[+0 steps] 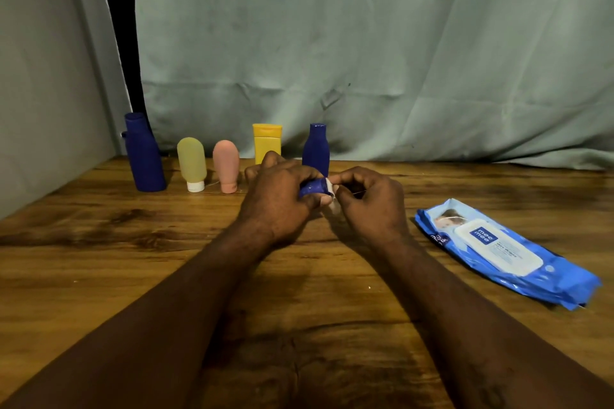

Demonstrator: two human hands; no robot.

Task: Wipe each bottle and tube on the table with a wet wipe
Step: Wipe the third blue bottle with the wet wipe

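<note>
Forearms (pixel 159 315) converge: left hand (pixel 279 199) grips small blue bottle (pixel 312 189), axis left-right, end facing right hand (pixel 373 206), which pinches wipe (pixel 332 197) there.

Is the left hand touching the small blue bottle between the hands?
Touching. The head view shows the left hand with fingers curled round the small blue bottle.

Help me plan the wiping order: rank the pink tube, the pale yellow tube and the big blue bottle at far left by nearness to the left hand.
1. Pink tube, just left of the left hand.
2. Pale yellow tube, further left.
3. Big blue bottle, far left end.
</note>
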